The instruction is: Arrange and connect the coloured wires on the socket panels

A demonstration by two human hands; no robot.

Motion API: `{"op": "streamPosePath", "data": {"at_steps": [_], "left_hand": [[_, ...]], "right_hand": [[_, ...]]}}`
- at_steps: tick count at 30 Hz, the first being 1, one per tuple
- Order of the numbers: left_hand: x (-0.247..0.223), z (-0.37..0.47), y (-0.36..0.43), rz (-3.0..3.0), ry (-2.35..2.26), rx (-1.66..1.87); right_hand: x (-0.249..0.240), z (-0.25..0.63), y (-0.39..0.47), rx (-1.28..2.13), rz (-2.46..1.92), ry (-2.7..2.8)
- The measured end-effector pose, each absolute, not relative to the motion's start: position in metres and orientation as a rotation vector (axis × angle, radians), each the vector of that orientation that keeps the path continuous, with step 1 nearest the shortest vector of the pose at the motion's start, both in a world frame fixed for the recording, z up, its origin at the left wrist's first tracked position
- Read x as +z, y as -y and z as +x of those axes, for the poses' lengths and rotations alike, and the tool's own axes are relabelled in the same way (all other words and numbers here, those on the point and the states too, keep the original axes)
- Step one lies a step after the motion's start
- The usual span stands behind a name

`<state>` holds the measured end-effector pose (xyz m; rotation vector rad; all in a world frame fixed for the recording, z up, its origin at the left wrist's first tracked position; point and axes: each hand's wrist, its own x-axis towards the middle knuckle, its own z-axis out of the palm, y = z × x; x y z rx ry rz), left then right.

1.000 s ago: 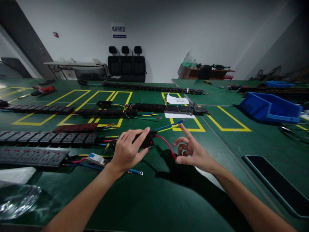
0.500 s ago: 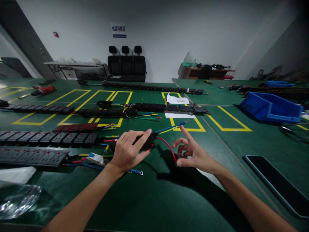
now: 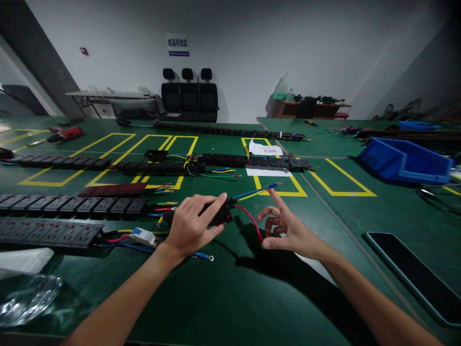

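My left hand is wrapped over the end of a black power strip, covering much of it. From that end come a blue wire, a yellow wire and a red wire. My right hand has its fingers apart. Its raised index fingertip is at the blue wire near the ring terminal, and its thumb tip is at the end of the red wire. Left of my hands lie more black power strips, with a white-and-blue breaker among their wires.
A phone lies at the right, below a blue bin. Clear plastic wrap is at the near left. Further back are a red drill, paper sheets and long rows of strips on the green table.
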<state>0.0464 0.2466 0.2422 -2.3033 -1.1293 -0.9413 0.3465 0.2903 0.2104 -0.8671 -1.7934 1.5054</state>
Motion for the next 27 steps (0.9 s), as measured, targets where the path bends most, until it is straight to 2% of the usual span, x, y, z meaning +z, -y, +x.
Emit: {"op": "streamPosePath", "data": {"at_steps": [27], "left_hand": [[0.2399,0.0442,-0.2481,-2.328,1.172,-0.858]], "right_hand": [[0.212,0.3461,-0.2908,1.48,-0.876,1.812]]}}
